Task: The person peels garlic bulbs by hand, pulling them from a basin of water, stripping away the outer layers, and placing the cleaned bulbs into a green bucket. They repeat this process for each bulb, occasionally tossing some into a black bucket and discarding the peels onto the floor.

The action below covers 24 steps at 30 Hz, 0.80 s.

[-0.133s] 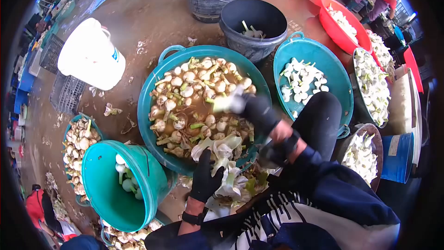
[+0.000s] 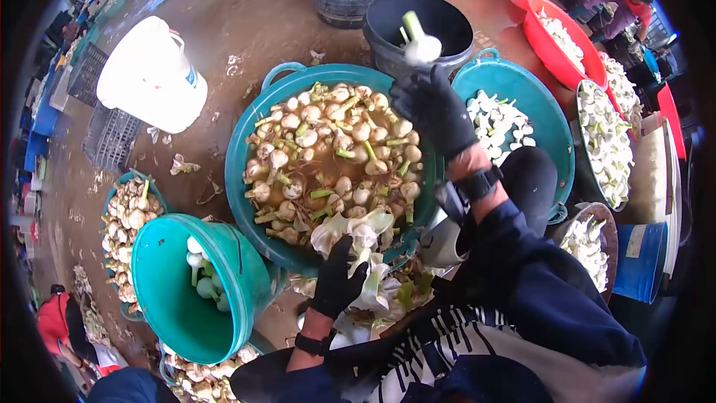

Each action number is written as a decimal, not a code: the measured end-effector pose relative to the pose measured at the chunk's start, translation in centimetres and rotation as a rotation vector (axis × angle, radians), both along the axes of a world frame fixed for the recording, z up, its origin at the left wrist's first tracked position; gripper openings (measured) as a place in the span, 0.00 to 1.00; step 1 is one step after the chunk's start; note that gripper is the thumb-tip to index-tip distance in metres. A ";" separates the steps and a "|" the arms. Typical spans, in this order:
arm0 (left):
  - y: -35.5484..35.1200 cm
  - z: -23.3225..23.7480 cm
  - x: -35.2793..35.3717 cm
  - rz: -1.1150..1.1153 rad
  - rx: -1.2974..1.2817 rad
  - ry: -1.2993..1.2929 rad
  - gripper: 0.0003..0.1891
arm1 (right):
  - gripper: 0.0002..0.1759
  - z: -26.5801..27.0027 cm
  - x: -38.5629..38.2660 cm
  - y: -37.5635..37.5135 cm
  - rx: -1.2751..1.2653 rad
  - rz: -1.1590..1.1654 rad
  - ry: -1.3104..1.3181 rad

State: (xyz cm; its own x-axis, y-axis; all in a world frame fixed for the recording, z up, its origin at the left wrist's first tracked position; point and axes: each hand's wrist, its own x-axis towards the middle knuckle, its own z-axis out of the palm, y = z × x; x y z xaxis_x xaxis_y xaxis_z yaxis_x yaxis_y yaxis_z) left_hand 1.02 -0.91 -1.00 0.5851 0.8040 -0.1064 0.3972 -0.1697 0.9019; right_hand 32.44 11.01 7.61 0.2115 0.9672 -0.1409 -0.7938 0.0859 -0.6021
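My right hand, in a black glove, is raised at the far right rim of the teal tub. Its fingers look loosely apart. Just beyond them, a blurred white garlic bulb with a green stem hangs in the air at the black bucket's mouth, seemingly out of the hand. Many garlic bulbs with cut stems float in brown water in the tub. My left hand, also black-gloved, rests open, thumb apart, against pale garlic skins heaped at the tub's near rim.
A green bucket holding a few bulbs tilts at left. White garlic lies in a teal basin at right. A white bucket stands on a crate. Red basins of garlic and another person are at upper right.
My right hand has moved up and away from over the tub toward the black bucket. The garlic bulb has gone from the hand to beyond its fingers. My left hand stays at the skins.
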 end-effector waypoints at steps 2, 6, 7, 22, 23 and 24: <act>0.1 -0.8 -0.6 -0.035 0.048 -0.027 0.29 | 0.20 -0.9 -0.9 1.0 -0.140 -0.036 -0.213; -0.5 -1.2 -0.6 -0.250 0.187 0.186 0.29 | 0.15 -10.5 -3.0 1.2 -0.311 -0.067 -1.078; -0.8 -1.5 -0.6 -0.332 0.131 0.178 0.28 | 0.17 -12.6 -3.6 1.0 -0.216 -0.017 -1.411; -2.9 2.6 1.4 -0.470 -0.063 0.241 0.22 | 0.12 -22.3 -10.9 3.3 0.037 0.090 -2.166; -2.5 3.6 1.7 -0.438 -0.132 0.278 0.22 | 0.12 -21.4 -10.6 3.0 0.082 0.121 -2.183; -3.2 0.9 0.8 -0.387 0.100 0.236 0.22 | 0.13 -20.6 -9.8 2.6 0.073 0.141 -2.145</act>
State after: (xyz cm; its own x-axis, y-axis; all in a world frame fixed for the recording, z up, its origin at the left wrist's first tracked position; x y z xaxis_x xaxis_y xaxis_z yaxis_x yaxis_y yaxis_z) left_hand 1.81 -4.15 -0.09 0.8131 0.5446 -0.2054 0.4799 -0.4276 0.7661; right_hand 22.68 13.58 -13.00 -0.1021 0.9779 0.1826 0.9245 0.1610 -0.3455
